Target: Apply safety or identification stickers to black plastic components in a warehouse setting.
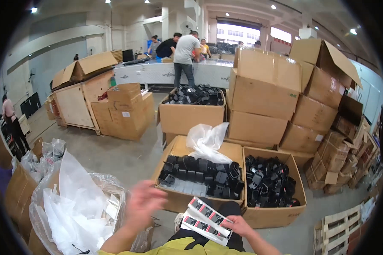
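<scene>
Right hand point(239, 225) — clamped on a flat white strip with red-and-black rectangles point(209, 216). Left hand point(145, 200) — blurred, near an open brown cardboard carton point(181, 203); finger closure cannot be determined.

White, black-and-red label sheets point(208, 216) overlap, slanted over the lap point(231, 208).

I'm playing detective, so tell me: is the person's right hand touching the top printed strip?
Touching. The head view shows the right hand closed on the lower-right end of the top printed strip, with no gap between them.
</scene>
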{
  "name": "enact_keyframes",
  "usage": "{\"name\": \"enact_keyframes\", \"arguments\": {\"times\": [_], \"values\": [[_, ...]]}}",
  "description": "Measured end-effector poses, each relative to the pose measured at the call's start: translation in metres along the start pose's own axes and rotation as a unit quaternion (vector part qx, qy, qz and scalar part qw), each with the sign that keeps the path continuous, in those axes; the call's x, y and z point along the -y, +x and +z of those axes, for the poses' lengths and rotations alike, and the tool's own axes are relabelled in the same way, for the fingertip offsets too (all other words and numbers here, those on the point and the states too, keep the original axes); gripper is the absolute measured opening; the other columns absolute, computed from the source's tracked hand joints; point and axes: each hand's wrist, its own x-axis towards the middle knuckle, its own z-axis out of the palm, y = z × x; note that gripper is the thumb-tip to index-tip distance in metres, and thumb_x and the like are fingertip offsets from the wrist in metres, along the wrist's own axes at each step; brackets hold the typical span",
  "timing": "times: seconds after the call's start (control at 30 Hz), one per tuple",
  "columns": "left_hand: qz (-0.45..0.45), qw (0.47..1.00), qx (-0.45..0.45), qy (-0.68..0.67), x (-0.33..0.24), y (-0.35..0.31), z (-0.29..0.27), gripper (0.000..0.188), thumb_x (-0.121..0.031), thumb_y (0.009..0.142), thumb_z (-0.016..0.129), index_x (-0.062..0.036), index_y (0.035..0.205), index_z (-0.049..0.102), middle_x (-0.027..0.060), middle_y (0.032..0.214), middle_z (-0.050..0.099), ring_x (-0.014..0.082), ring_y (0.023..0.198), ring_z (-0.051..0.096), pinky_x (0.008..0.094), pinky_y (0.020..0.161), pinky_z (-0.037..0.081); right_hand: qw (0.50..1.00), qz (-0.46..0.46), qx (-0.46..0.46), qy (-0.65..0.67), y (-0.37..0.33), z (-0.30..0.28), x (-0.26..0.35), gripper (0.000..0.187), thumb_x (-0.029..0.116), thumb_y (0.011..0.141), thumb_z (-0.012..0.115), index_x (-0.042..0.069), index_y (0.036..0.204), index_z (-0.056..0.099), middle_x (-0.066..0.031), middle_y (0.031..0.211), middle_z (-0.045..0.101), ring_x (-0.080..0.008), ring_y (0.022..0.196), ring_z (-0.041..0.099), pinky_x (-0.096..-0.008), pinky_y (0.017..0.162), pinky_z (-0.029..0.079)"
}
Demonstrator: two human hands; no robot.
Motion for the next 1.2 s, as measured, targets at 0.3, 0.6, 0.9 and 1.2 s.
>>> {"name": "enact_keyframes", "arguments": {"times": [0.3,0.6,0.9,1.2], "values": [[-0.219,0.897,0.259,-0.284,0.163,0.051,0.038,0.098,-0.037,0.061,0.074,-0.0154,0.133,0.012,0.0057,0.131,0.029,0.0213,0.122,0.028,0.04,0.095,0.03,0.976,-0.007,0.014,0.217,-0.004,-0.008,0.06,0.014,0.012,0.081,0.057,-0.001,0.087,0.058,-0.0043,0.083,0.061,-0.0085,0.073,0.055,-0.0234,0.069,0.044],[-0.277,0.939,0.106,-0.172,0.189,0.044,0.038,0.016,-0.007,0.073,0.064,-0.003,0.088,0.06,0.0013,0.082,0.061,0.0102,0.074,0.057,0.0233,0.069,0.047,0.985,0.1,-0.013,0.14,-0.01,-0.023,0.032,0.014,0.01,0.079,0.059,-0.001,0.087,0.06,-0.0036,0.079,0.061,-0.0071,0.07,0.055,-0.0213,0.065,0.045],[-0.4,0.879,0.261,-0.001,0.2,0.032,0.07,0.016,-0.014,0.08,0.058,-0.0004,0.087,0.062,0.0024,0.076,0.06,0.0075,0.064,0.055,0.0215,0.058,0.049,0.905,-0.248,-0.125,-0.324,0.017,0.006,0.057,0.019,0.012,0.069,0.065,0.003,0.082,0.056,-0.0078,0.076,0.055,-0.0249,0.069,0.053,-0.0331,0.058,0.044],[-0.345,0.888,0.303,0.019,0.207,0.025,0.07,0.02,-0.014,0.079,0.059,-0.0024,0.095,0.06,0.0007,0.076,0.06,0.006,0.067,0.056,0.02,0.062,0.047,0.982,-0.114,-0.044,-0.144,0.044,0.022,0.047,0.011,0.01,0.07,0.064,0.002,0.075,0.057,-0.0096,0.068,0.056,-0.0226,0.06,0.056,-0.0294,0.052,0.045]]}}
